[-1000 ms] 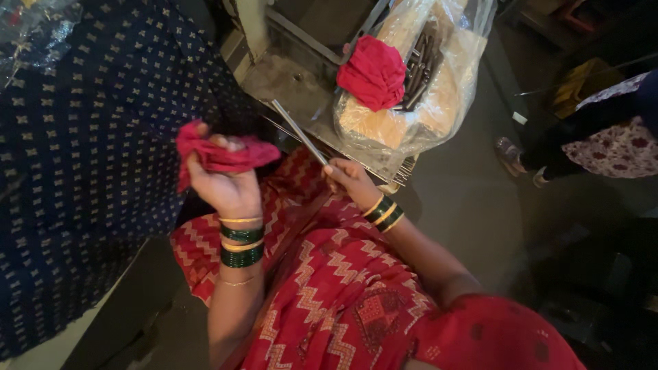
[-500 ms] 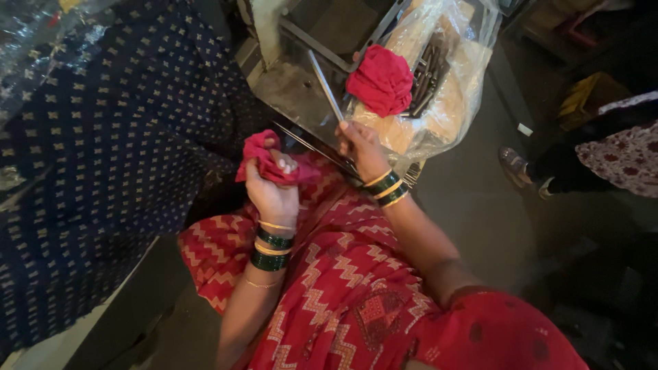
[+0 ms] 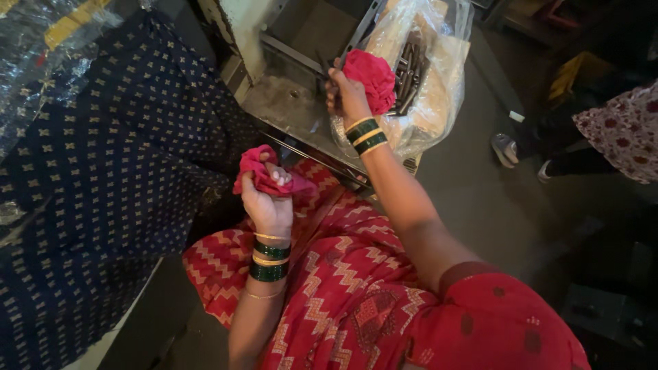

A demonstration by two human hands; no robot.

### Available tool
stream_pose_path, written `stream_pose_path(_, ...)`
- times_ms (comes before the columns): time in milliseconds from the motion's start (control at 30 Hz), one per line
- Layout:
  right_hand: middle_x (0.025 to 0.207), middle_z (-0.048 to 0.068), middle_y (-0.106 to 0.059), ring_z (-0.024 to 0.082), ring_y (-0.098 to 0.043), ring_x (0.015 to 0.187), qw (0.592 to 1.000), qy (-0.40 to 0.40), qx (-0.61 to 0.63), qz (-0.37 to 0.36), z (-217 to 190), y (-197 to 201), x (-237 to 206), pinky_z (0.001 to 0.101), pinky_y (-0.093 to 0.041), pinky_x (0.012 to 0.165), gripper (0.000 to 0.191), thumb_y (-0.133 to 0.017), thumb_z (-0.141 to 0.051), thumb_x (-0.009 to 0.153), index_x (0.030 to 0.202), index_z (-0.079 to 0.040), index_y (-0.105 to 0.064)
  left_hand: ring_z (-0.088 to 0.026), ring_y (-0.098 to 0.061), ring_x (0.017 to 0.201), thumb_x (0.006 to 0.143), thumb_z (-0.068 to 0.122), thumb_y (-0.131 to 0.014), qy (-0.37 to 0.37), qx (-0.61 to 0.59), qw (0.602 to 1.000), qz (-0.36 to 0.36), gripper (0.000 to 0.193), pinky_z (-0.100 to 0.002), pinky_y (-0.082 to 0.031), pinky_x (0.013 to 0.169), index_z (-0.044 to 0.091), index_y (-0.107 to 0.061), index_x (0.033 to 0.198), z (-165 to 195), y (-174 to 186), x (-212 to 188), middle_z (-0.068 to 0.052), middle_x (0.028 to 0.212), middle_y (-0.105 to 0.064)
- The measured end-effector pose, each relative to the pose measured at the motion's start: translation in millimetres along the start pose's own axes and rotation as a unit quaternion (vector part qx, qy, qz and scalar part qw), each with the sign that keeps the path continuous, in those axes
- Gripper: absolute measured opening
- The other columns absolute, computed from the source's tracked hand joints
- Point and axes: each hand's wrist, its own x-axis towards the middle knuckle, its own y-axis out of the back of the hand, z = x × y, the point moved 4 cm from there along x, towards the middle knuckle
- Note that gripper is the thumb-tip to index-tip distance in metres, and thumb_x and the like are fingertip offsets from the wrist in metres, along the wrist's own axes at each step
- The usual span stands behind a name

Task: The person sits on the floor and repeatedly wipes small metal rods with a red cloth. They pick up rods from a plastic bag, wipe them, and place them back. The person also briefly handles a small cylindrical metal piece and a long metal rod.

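Note:
My left hand is closed around a crumpled red cloth above my lap, which is covered in red zigzag fabric. My right hand reaches far forward to the mouth of a clear plastic bag. It grips a thin dark metal rod that points up and away. The hand rests against a second red cloth lying on the bag. Several dark metal rods lie inside the bag behind that cloth.
A grey metal machine base lies between my lap and the bag. Dark blue dotted cloth fills the left side. Another person's floral garment and sandalled foot are at the right, beside a yellow object.
My right hand has carried the rod away from the left hand's cloth and forward to the bag. My left hand with its cloth has stayed over my lap.

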Motion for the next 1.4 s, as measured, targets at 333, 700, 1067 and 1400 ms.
stream_pose_path(333, 0.058, 0.003, -0.058, 0.018, -0.054, 0.042, 0.997, -0.055, -0.009, 0.053, -14, -18, 26, 0.0317, -0.045, 0.041, 0.04, -0.072, -0.045, 0.087, 0.077, -0.007, -0.066, -0.018, -0.05, 0.072, 0.109, 0.03, -0.039, 0.0, 0.013, 1.0, 0.014, 0.035, -0.031, -0.044, 0.071, 0.001, -0.059, 0.115, 4, 5, 1, -0.006, 0.078, -0.055)
stream_pose_path(700, 0.06, 0.001, -0.06, 0.015, -0.056, 0.046, 0.998, -0.022, -0.059, 0.001, -14, -12, 18, 0.0292, -0.042, 0.044, 0.039, -0.067, -0.043, 0.097, 0.081, -0.008, -0.068, -0.017, -0.049, 0.072, 0.11, 0.031, -0.036, -0.002, 0.03, 0.999, 0.011, 0.038, -0.031, -0.044, 0.072, 0.001, -0.057, 0.118, 4, 7, 0, -0.005, 0.078, -0.054)
stream_pose_path(1067, 0.073, 0.0, -0.063, 0.012, -0.06, 0.069, 0.995, 0.046, 0.058, -0.069, -32, 36, -42, 0.0276, -0.048, 0.065, 0.052, -0.053, -0.051, 0.104, 0.106, -0.004, -0.075, -0.016, -0.05, 0.069, 0.112, 0.032, -0.035, 0.03, 0.06, 0.997, 0.027, 0.04, -0.03, -0.044, 0.068, 0.001, -0.058, 0.117, -21, 1, 4, -0.005, 0.075, -0.054)
stream_pose_path(1400, 0.077, 0.006, -0.065, 0.016, -0.062, 0.071, 0.992, 0.116, 0.005, -0.046, -63, 87, -111, 0.0299, -0.047, 0.065, 0.054, -0.052, -0.048, 0.109, 0.108, 0.002, -0.072, -0.017, -0.054, 0.067, 0.111, 0.034, -0.04, 0.126, 0.12, 0.985, 0.022, 0.038, -0.031, -0.044, 0.062, 0.002, -0.06, 0.116, -91, -24, 5, -0.006, 0.077, -0.059)
